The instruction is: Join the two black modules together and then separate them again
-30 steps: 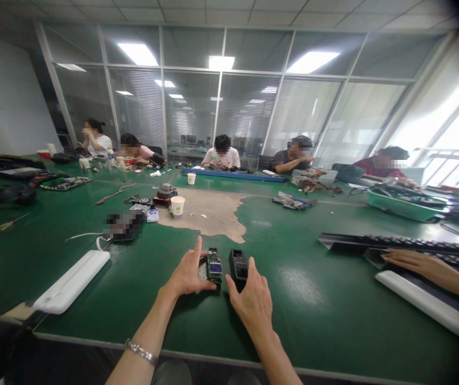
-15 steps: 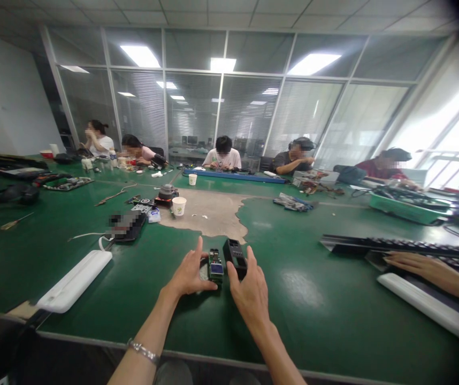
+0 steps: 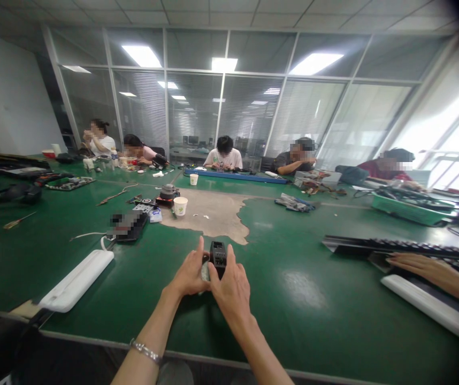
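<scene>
My right hand (image 3: 233,291) is closed on a black plastic housing (image 3: 218,252) with cut-out openings, thumb on its near left side and fingers along its right. The housing sits over the place where a small green circuit board with a blue display was visible, and it now hides the board. My left hand (image 3: 187,274) is curled round the left side of this pair, index finger pointing up. A pale part (image 3: 205,271) shows between the left fingers and the housing. Both hands are close together above the green table.
A white power strip (image 3: 77,280) lies to the left, near a black device (image 3: 130,225). Ahead stands a paper cup (image 3: 180,206) on a bare brown patch. To the right, a co-worker's hand (image 3: 422,267) rests by black metal rails (image 3: 374,246). Other people sit across the table.
My right hand has moved left with the black housing, bringing it from beside the circuit board to over it. The board's blue display is now covered. My left hand has barely moved.
</scene>
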Action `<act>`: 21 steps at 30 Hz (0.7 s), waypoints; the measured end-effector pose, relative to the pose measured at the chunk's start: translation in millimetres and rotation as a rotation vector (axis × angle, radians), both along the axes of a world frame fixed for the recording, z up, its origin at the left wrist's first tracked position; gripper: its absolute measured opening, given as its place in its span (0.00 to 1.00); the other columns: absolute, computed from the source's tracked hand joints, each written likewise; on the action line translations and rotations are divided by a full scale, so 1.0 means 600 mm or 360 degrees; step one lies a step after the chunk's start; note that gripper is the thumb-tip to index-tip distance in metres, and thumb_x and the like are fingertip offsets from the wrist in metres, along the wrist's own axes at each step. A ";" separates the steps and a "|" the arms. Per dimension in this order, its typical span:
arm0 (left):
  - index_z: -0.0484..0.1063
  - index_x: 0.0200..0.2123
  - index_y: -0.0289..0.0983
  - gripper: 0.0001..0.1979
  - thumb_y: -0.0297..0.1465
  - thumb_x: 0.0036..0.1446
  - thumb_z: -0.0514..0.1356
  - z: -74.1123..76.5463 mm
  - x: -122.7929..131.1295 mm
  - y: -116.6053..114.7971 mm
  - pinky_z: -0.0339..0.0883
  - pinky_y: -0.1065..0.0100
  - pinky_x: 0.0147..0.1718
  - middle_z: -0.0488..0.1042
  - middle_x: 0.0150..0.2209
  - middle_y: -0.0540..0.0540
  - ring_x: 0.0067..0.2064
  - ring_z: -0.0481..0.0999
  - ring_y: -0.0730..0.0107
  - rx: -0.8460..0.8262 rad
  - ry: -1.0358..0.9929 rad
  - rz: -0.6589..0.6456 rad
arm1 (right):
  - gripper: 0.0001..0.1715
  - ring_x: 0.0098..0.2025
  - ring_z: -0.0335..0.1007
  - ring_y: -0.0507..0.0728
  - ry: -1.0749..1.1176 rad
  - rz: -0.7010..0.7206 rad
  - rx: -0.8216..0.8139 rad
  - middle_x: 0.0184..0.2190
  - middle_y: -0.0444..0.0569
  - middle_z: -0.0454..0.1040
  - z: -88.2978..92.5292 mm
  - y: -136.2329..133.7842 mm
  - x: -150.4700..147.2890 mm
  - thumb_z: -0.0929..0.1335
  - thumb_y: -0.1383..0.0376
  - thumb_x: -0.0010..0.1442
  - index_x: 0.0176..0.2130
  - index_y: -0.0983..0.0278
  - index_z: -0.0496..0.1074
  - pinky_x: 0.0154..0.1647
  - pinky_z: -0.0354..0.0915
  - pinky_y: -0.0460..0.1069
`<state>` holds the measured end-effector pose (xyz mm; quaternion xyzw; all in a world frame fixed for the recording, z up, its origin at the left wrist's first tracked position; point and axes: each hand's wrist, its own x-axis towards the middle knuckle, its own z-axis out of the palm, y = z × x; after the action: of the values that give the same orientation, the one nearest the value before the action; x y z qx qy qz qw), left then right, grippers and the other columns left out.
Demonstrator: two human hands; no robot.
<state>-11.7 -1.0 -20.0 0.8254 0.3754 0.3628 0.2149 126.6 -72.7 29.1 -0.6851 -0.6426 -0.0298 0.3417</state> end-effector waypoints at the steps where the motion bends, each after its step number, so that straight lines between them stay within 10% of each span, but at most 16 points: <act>1: 0.18 0.67 0.40 0.65 0.34 0.41 0.67 -0.002 0.000 0.001 0.56 0.46 0.57 0.62 0.60 0.38 0.58 0.64 0.48 0.0024 0.0005 -0.0004 | 0.41 0.46 0.68 0.64 -0.0017 0.0001 -0.0002 0.48 0.59 0.73 -0.004 0.000 0.000 0.61 0.56 0.63 0.67 0.72 0.46 0.46 0.63 0.54; 8: 0.21 0.67 0.38 0.61 0.32 0.43 0.65 -0.008 -0.002 0.004 0.47 0.42 0.62 0.42 0.68 0.33 0.67 0.47 0.42 0.0093 0.0085 0.0001 | 0.41 0.44 0.69 0.64 -0.0126 -0.0009 -0.0057 0.47 0.60 0.74 -0.034 -0.005 -0.003 0.61 0.57 0.63 0.67 0.74 0.45 0.44 0.63 0.54; 21: 0.19 0.67 0.38 0.60 0.31 0.45 0.64 -0.007 -0.001 0.003 0.49 0.43 0.62 0.48 0.67 0.33 0.66 0.52 0.44 0.0097 0.0050 -0.0024 | 0.43 0.45 0.69 0.64 -0.0097 0.0003 -0.0091 0.48 0.60 0.74 -0.021 -0.002 -0.004 0.62 0.57 0.62 0.67 0.74 0.45 0.46 0.62 0.54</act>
<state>-12.5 0.7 -24.1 0.8400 0.3613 0.3595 0.1863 124.4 -73.8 16.7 -0.6928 -0.6540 -0.0319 0.3022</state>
